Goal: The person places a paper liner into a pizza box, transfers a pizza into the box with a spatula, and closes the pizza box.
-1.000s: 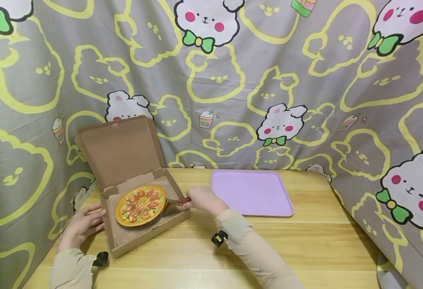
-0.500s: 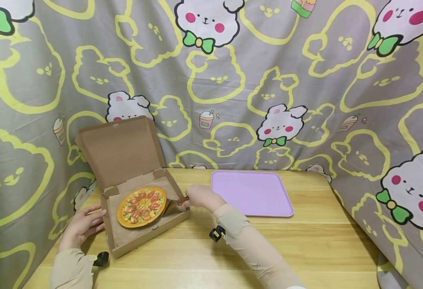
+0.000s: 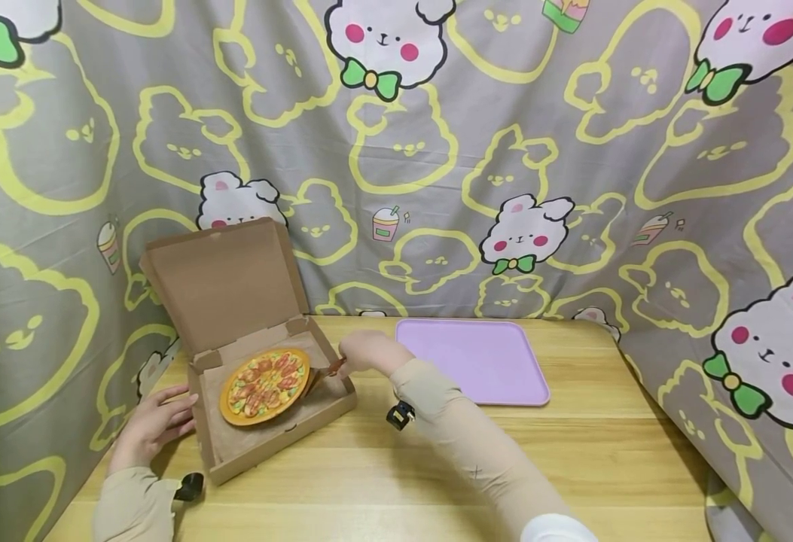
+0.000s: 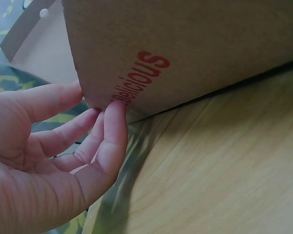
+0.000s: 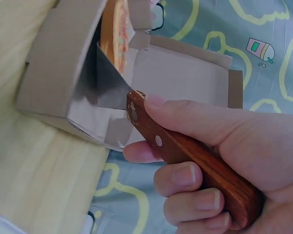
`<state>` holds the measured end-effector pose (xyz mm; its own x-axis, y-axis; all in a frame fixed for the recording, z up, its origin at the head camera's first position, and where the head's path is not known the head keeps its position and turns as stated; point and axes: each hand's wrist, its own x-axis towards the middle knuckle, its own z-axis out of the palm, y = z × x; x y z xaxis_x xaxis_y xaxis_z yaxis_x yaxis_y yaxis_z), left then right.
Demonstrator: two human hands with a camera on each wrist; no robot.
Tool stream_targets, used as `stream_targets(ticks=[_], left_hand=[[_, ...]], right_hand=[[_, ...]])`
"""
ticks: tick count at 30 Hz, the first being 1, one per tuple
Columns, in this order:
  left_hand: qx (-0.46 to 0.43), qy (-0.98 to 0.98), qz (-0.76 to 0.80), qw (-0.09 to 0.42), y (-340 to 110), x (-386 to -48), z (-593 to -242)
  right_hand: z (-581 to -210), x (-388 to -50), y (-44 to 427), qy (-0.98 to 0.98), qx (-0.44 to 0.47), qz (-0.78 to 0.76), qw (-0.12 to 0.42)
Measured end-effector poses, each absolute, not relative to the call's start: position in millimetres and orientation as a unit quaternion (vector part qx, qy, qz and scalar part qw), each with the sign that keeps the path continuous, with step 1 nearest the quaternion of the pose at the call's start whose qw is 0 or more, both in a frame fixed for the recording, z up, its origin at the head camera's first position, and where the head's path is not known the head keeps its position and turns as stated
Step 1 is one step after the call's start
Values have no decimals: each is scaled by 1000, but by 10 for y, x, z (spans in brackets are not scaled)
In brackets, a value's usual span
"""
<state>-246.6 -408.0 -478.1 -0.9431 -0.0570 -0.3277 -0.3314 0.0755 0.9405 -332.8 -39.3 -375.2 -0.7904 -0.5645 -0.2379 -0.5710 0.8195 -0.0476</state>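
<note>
A round pizza [image 3: 265, 385] with red and green toppings lies in an open cardboard pizza box [image 3: 315, 439] at the left of the table. My right hand [image 3: 372, 352] grips the brown wooden handle [image 5: 185, 156] of a pizza server, its thumb along the top. The server's metal blade [image 5: 110, 80] reaches over the box wall to the pizza's right edge; how far it goes beneath is hidden. At the box's left side, my left hand [image 3: 155, 423] touches the outer wall [image 4: 185, 53] and its edge with relaxed, slightly bent fingers [image 4: 115, 126].
A pale purple tray [image 3: 471, 361] lies on the wooden table [image 3: 382, 482], to the right of the box. The raised box lid [image 3: 230, 282] leans back toward the patterned curtain [image 3: 403, 263], which surrounds the table's back and sides.
My right hand has shifted slightly left and away from me, taking the server's handle with it. The pizza, the box and my left hand look nearly unchanged.
</note>
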Motion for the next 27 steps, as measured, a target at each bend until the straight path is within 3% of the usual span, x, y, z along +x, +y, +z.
stream_targets(ticks=[7, 27], left_hand=[[-133, 726, 666, 105, -4098, -2454, -4803], [-126, 724, 671, 98, -4083, -2475, -4801]], right_hand=[[-3604, -3387, -500, 933, -336, 36, 121], [-3113, -3395, -692, 935, -317, 83, 137]])
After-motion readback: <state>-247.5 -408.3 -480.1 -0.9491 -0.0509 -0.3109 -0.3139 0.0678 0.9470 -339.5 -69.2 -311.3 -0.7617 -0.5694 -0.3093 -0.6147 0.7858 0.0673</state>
